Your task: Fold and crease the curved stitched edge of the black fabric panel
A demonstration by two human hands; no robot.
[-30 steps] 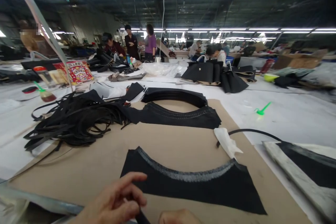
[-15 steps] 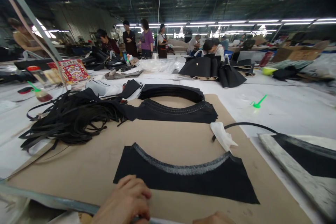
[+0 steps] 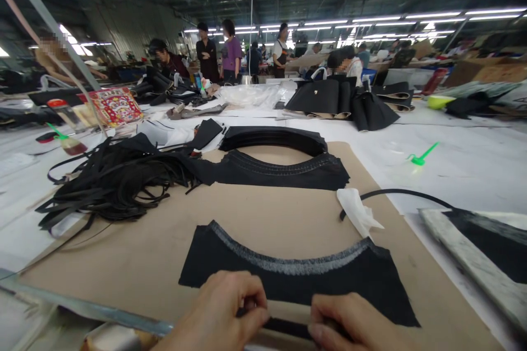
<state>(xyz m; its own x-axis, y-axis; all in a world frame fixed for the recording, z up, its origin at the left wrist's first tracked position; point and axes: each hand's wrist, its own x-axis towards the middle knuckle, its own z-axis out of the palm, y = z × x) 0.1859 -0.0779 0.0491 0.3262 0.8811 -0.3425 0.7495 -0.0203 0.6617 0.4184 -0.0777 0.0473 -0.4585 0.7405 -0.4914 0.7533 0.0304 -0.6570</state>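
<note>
Both hands pinch a narrow black strip [image 3: 288, 328], which runs between them just below a black cut piece [image 3: 313, 288]. My left hand [image 3: 226, 307] is closed on the strip's left part, with thumb and fingertips together. My right hand [image 3: 349, 323] grips it farther right, and the fingers hide that end. The cut piece lies flat on a brown sheet [image 3: 144, 258], its concave upper edge coated with a greyish-white band. Beyond it lies another curved black piece [image 3: 284, 175] with lines along its edge, in front of a stack of black pieces [image 3: 275, 137].
A tangled heap of black strips [image 3: 119, 186] is on the left. Crumpled white tissue [image 3: 356, 211] and a black cord [image 3: 403, 192] lie right of centre, near a pale board [image 3: 461, 252]. A green nozzle [image 3: 422, 158] stands farther back. Several people are across the table.
My right hand has come up into view from the bottom edge. My left hand has moved right, and a black strip now shows between both hands. The view has shifted slightly.
</note>
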